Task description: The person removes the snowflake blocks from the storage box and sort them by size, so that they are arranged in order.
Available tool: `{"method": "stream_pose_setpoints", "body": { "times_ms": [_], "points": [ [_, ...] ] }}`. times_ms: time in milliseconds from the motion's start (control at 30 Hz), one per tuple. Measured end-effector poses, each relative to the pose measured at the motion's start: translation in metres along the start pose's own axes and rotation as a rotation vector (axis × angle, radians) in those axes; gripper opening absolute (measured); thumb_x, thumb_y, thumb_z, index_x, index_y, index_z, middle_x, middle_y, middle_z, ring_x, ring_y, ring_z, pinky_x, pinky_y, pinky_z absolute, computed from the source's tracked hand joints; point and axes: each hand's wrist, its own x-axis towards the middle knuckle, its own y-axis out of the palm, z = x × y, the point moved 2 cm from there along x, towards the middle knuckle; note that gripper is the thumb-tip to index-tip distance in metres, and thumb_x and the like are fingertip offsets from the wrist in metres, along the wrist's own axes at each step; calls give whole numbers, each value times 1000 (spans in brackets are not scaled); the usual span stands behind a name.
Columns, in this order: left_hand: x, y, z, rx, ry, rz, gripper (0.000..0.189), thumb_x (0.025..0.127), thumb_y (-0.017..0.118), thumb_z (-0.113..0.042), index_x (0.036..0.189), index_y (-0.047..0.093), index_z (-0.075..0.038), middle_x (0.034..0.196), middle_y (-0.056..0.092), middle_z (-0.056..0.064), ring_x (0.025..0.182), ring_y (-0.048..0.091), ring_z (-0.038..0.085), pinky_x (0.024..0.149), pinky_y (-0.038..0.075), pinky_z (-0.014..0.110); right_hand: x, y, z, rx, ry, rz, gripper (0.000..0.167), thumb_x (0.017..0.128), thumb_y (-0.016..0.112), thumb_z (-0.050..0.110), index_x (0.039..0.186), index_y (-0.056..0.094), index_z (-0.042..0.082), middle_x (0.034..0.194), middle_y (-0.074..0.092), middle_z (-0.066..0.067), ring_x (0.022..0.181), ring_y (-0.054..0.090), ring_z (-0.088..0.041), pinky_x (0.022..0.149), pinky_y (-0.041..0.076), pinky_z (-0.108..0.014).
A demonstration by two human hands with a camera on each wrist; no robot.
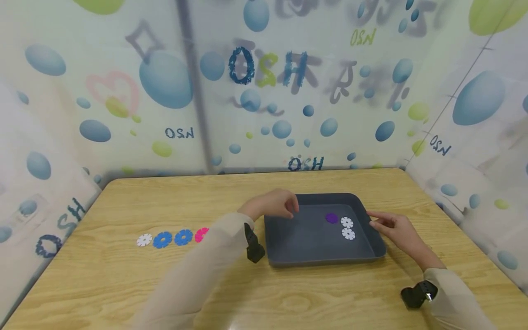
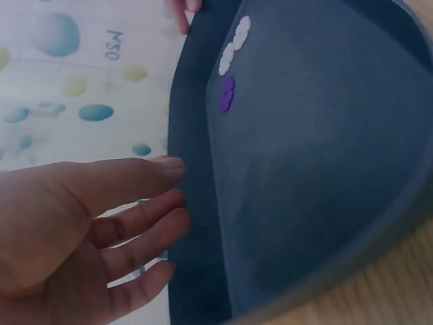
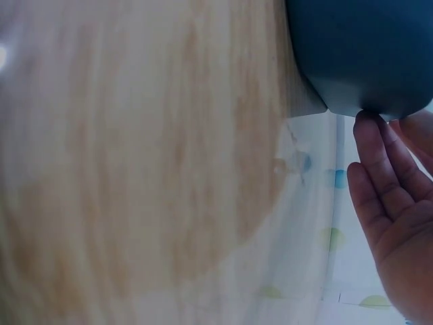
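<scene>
A dark grey tray lies on the table, holding two white snowflake building discs and a purple disc near its right end. My left hand hovers at the tray's back left, its fingers loosely bent and holding nothing. At the right side, my right hand touches the tray's rim with its fingertips. In the right wrist view, the fingers of that hand reach the tray's outer wall fairly straight; the thumb is mostly hidden.
Left of the tray, a row of snowflake discs lies on the wooden table: a white disc, two blue discs and a pink disc partly behind my left sleeve. A patterned curtain stands behind the table.
</scene>
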Motion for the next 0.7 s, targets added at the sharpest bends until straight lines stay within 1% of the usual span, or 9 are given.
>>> {"method": "stream_pose_setpoints", "body": {
  "times_ms": [100,233,400,500,600,700],
  "points": [
    [12,7,-8,23,-32,35,20,84,65,-7,103,63,-3,98,60,6,90,55,16,77,45,28,-1,-1,-1,5,0,-1,41,89,60,21,122,56,-3,93,65,-15,73,56,-10,56,43,-24],
    [28,15,-16,31,-54,45,19,84,66,-7,102,63,-4,99,60,5,91,55,15,77,45,26,-1,-1,-2,4,-1,-5,41,89,60,21,123,56,-2,93,65,-15,72,56,-9,56,43,-24],
    [48,27,-22,8,-43,13,18,83,67,-7,100,64,-3,95,61,4,88,55,14,73,44,22,-1,0,-3,9,-10,1,41,90,60,21,123,56,-2,93,65,-14,72,57,-9,56,44,-25],
    [59,33,-24,15,-39,-11,18,82,68,-7,99,65,-3,93,61,4,85,55,13,72,44,20,0,1,-3,19,-13,6,41,90,60,21,123,56,-2,93,65,-15,73,57,-9,57,45,-25],
    [68,38,-27,18,-50,-23,20,81,69,-7,100,64,-3,90,60,3,82,54,12,70,43,19,0,1,-3,19,-18,2,40,90,60,20,122,56,-2,94,65,-15,74,58,-8,58,45,-24],
    [75,41,-28,22,-75,-27,25,80,70,-7,104,63,-3,87,58,2,78,52,10,69,42,19,0,0,-3,14,-26,-3,39,90,60,20,122,56,-2,94,65,-15,74,58,-8,58,46,-24]
  ]
}}
